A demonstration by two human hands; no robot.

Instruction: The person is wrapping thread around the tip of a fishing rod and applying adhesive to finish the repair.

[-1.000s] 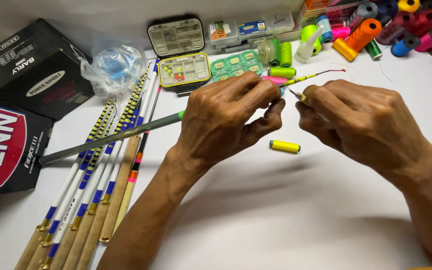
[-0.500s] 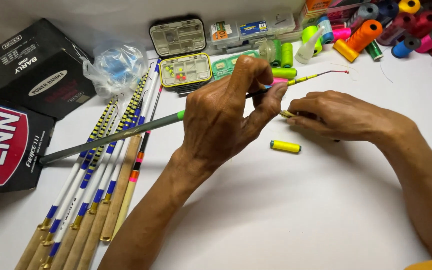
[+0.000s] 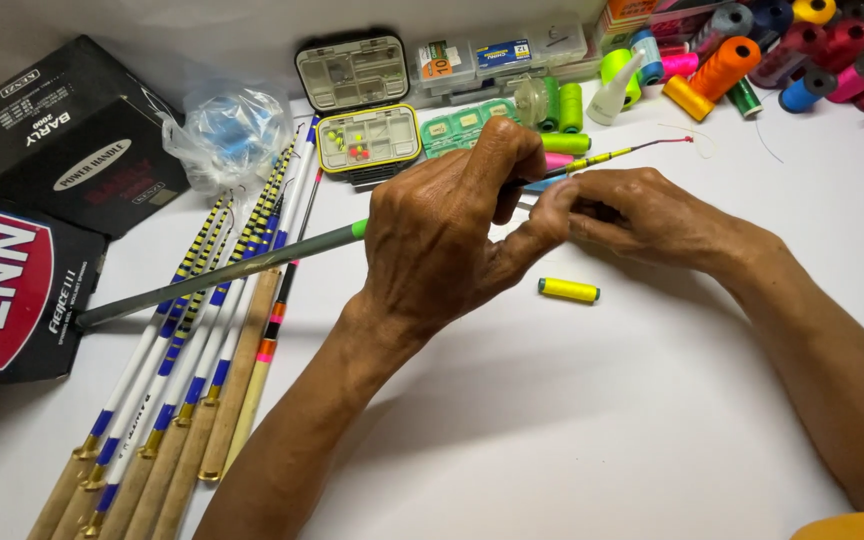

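While the left hand [image 3: 442, 240] grips the rod [image 3: 242, 262], the right hand [image 3: 642, 215] pinches its tip.

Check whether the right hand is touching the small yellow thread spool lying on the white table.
Apart. The head view shows the right hand raised at the thin rod, with bare white table visible between it and the small yellow thread spool below.

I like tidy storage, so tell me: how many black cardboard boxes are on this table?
2, both at the left: one black box near the far left corner, and a black box with a red label at the left edge, partly cut off. More may lie out of view.
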